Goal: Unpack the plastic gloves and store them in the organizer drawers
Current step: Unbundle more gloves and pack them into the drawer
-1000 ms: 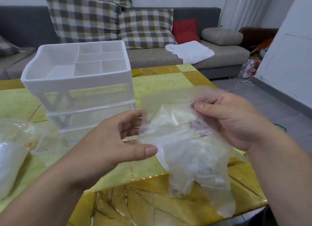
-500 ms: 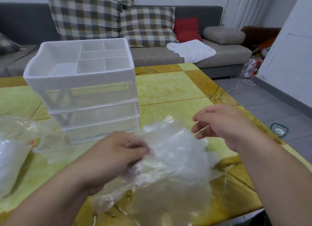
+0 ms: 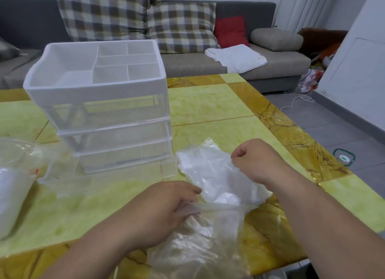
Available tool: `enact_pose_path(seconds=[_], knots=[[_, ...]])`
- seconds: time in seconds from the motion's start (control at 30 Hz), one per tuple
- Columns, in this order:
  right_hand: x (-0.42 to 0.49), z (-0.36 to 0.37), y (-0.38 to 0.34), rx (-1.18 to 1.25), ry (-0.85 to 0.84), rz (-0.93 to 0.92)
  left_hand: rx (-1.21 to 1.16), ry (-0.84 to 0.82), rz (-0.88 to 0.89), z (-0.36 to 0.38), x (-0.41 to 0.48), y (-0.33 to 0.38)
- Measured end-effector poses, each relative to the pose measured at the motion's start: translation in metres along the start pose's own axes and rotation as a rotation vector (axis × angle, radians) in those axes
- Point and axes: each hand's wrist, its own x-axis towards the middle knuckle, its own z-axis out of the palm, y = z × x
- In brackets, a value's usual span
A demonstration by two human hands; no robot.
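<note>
A crumpled bundle of clear plastic gloves (image 3: 216, 174) lies on the yellow-green table (image 3: 208, 107), just right of the organizer's bottom drawer. My right hand (image 3: 258, 162) rests on the bundle's right side with curled fingers pinching the plastic. My left hand (image 3: 164, 212) grips the mouth of the clear packaging bag (image 3: 200, 249), which lies flat at the near table edge. The white organizer (image 3: 100, 91) stands at the left with a divided top tray and three clear drawers. Its bottom drawer (image 3: 108, 178) looks pulled out toward me.
Another clear bag with white contents (image 3: 12, 195) lies at the table's left edge. Behind the table is a grey sofa (image 3: 187, 62) with checked cushions, a red cushion and a white cloth (image 3: 237, 57). Grey floor with a cable (image 3: 300, 99) is on the right.
Both hands came down from mid-air to the table. The glove bundle now lies outside the bag under my right hand, while my left hand keeps hold of the bag.
</note>
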Motion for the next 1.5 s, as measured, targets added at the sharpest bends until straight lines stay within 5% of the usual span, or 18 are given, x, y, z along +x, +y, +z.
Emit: enact_pose_path(seconds=[0.13, 0.33, 0.6, 0.7, 0.83, 0.93, 1.1, 1.3, 1.5], knots=[[0.001, 0.0, 0.005, 0.009, 0.022, -0.003, -0.016, -0.009, 0.076, 0.022, 0.01, 0.004], [-0.003, 0.001, 0.014, -0.122, -0.194, -0.103, 0.051, -0.017, 0.058, 0.037, 0.016, -0.001], [-0.001, -0.013, 0.015, 0.23, 0.009, -0.017, 0.068, -0.022, 0.05, 0.037, 0.018, -0.004], [-0.002, -0.017, 0.012, 0.379, -0.069, 0.091, 0.068, 0.011, 0.059, 0.039, 0.02, -0.009], [-0.006, -0.014, 0.019, 0.239, -0.223, 0.137, 0.072, 0.028, 0.069, 0.043, 0.022, -0.014], [-0.008, -0.01, 0.019, 0.203, -0.136, 0.013, 0.029, 0.061, 0.083, 0.04, 0.02, -0.01], [-0.024, -0.016, 0.003, 0.266, 0.01, -0.295, -0.344, 0.333, 0.099, 0.026, 0.019, 0.012], [-0.045, -0.006, -0.009, 0.141, -0.052, -0.508, -1.173, 0.237, -0.024, 0.021, 0.015, 0.021], [-0.055, -0.002, -0.006, 0.02, -0.242, -0.583, -1.306, 0.244, -0.114, 0.022, 0.016, 0.021]])
